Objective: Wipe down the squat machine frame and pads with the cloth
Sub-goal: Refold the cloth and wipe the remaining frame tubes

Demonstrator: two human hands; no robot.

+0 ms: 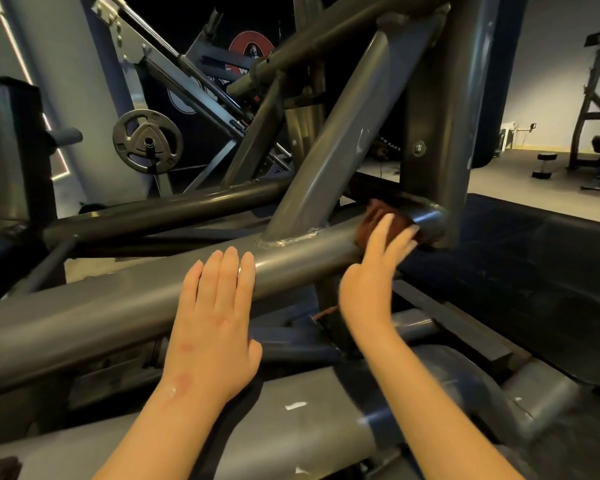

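Reddish-brown cloth (374, 218), bunched, pressed against grey tubular steel frame (84, 317)

Only one letter, perhaps "W", reads under the red emblem (252, 46) on the dark banner (160, 95).

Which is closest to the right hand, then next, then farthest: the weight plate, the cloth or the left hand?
1. Cloth, pressed by the right hand.
2. Left hand, beside it on the tube.
3. Weight plate, far back on the left.
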